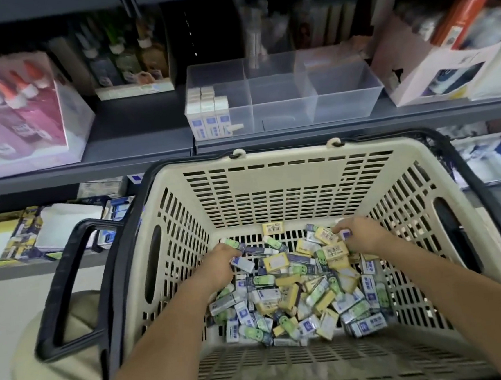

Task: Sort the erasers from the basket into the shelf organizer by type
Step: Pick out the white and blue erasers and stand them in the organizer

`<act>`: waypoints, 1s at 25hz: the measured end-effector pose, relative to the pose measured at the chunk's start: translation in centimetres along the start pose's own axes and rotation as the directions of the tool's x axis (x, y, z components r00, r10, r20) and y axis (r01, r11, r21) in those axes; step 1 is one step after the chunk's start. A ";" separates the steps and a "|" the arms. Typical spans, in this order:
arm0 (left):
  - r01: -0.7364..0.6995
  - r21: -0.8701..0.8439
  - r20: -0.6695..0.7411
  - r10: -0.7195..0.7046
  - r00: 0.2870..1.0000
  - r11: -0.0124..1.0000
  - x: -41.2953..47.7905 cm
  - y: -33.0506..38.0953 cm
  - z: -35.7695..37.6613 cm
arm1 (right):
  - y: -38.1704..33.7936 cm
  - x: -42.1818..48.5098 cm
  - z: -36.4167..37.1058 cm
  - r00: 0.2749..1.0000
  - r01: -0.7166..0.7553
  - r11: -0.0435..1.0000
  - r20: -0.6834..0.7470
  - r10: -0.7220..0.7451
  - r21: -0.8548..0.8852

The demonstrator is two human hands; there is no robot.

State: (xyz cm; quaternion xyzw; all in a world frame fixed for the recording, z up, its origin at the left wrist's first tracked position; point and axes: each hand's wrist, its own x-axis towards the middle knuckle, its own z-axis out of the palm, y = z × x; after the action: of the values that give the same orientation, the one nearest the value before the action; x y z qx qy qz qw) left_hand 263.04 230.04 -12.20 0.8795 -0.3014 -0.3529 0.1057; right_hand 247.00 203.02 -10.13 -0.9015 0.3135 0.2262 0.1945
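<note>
Beige plastic basket (289, 192) with black handles (69, 284), parked right under the shelf (141, 138), and its floor is covered in a jumbled pile of erasers (294, 295): yellow ones, green ones with little faces, and white ones with blue sleeves. Both hands are down in the pile, toward the far edge of the basket floor.

Left hand (219, 265) is near the far left corner, fingers curled down around a white eraser (243, 263) with a blue band. Right hand (365, 237) is over by the far right corner, fingers bent and pinching a blue-ended eraser (346, 234). It's a bit blurry there, so I can't say how much of it the fingers cover.

Up on the shelf there's a clear organizer (341, 97) split into compartments, sitting at the front edge. Its front left compartment has a batch of white boxed erasers (208, 114) standing upright in rows.

Left of the organizer is a box of glue bottles (15, 113) with orange caps, and a pink-and-white carton (408, 64) sits just off its right side.
</note>
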 end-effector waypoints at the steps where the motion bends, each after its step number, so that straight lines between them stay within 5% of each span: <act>1: -0.010 0.063 0.009 0.010 1.000 0.998 0.2 -0.1 0.2 | -0.1 0.0 0.1 1.000 0.016 0.997 -0.008 -0.015 0.071; 7: 0.029 0.118 0.083 -0.039 0.996 0.993 0.4 0.5 0.9 | -0.7 -0.2 0.1 1.000 0.004 0.903 -0.009 0.000 0.429; 12: 0.065 -0.149 0.042 -0.060 0.997 0.987 0.2 1.1 0.0 | -0.8 -0.4 -0.3 0.990 -0.126 0.778 0.123 0.063 0.615; 14: 0.079 -0.460 -0.035 -0.107 0.994 0.884 0.2 2.2 -1.2 | -1.2 -0.7 -0.5 0.985 -0.137 0.738 0.167 0.033 0.661; 16: 0.058 -0.737 -0.048 -0.138 0.989 0.673 0.2 3.8 -2.5 | -2.6 -1.2 -0.7 0.987 -0.073 0.744 0.155 -0.041 0.664; 18: 0.023 -0.860 -0.040 -0.113 0.993 0.510 0.2 5.5 -3.2 | -4.6 -1.8 -1.0 0.988 0.036 0.746 0.086 -0.125 0.665; 25: -0.092 -0.875 -0.124 -0.037 0.992 0.474 -0.5 8.0 -3.6 | -7.4 -3.4 -3.1 0.953 0.203 0.615 -0.011 -0.302 0.762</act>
State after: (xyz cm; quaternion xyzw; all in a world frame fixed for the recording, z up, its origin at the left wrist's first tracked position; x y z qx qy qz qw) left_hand 261.60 223.89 -6.08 0.7162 -0.0850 -0.3996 0.5658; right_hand 250.38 208.54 -4.28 -0.7584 0.2364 0.0988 0.5993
